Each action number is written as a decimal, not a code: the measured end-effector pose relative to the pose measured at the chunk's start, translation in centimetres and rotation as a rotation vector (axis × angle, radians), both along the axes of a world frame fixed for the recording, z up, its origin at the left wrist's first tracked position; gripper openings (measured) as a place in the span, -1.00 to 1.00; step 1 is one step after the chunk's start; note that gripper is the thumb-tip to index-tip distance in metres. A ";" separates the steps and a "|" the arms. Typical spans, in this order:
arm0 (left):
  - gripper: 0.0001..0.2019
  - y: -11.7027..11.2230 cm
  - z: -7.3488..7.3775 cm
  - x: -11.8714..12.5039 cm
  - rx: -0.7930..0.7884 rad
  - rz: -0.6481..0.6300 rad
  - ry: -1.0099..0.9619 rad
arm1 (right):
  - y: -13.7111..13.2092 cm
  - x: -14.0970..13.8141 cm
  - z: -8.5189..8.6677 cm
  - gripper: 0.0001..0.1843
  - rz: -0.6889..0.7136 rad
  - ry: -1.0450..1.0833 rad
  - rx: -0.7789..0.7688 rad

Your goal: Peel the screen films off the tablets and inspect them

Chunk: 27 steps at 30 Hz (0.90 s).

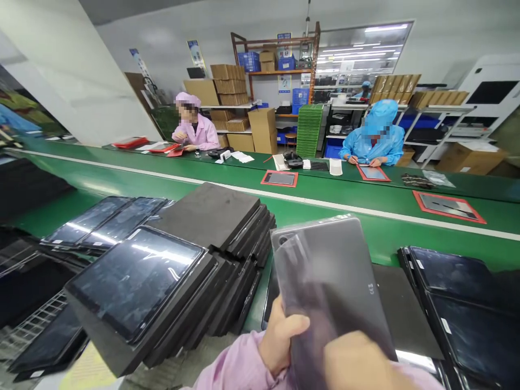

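A grey tablet stands tilted in front of me, its back with the camera towards me. My left hand grips it by the lower left edge, with the thumb on the back. Over the tablet's lower part is my right hand, blurred by motion; it looks closed, and what its fingers hold is hidden. A clear film lies loose and creased near the tablet's upper left corner and runs down towards the right hand. Below the tablet, a dark foam sheet is partly covered.
At left, a stack of foam trays has a tablet on top. More tablets lie at right. Across the green conveyor sit a person in pink and a person in blue. Red-framed panels lie on the belt.
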<state>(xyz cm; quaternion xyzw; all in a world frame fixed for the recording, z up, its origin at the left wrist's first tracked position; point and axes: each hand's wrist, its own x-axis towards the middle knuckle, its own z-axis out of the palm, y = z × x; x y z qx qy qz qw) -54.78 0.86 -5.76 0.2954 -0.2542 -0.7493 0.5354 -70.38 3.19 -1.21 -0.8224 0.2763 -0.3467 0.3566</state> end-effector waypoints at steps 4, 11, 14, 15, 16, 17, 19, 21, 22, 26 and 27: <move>-0.59 -0.2 0.7 0.6 0.145 0.098 -0.031 | -2.2 -4.8 -0.8 -0.81 -0.625 -0.209 0.181; -0.55 -0.3 0.5 2.6 0.533 0.153 -0.213 | -3.0 -3.1 -5.1 -0.46 -0.505 -0.132 0.709; -0.62 -0.8 0.3 3.2 0.565 0.086 -0.280 | -3.1 -2.6 -6.5 -0.46 -0.448 -0.131 0.742; -0.63 -0.9 0.2 3.2 0.576 0.066 -0.299 | -3.0 -2.7 -6.9 -0.45 -0.445 -0.141 0.763; -0.64 -0.9 0.1 3.2 0.594 0.049 -0.315 | -3.0 -2.9 -7.2 -0.44 -0.457 -0.170 0.792; -0.65 -1.0 0.0 3.2 0.615 0.042 -0.328 | -2.9 -3.3 -7.3 -0.42 -0.480 -0.226 0.828; -0.66 -1.1 -0.2 3.2 0.646 0.058 -0.343 | -2.6 -4.8 -7.1 -0.40 -0.531 -0.378 0.901; -0.67 -1.5 -0.4 3.5 0.638 0.099 -0.362 | -2.4 -7.2 -6.1 -0.41 -0.584 -0.486 0.923; -0.68 -1.7 -0.4 3.7 0.619 0.123 -0.378 | -2.3 -8.6 -5.4 -0.42 -0.621 -0.496 0.896; -0.71 -2.4 -0.2 4.5 0.527 0.209 -0.437 | -2.6 -13.5 -3.5 -0.48 -0.876 -0.192 0.602; -0.71 -2.5 -0.2 4.5 0.515 0.218 -0.440 | -2.9 -13.8 -3.6 -0.49 -0.981 0.003 0.529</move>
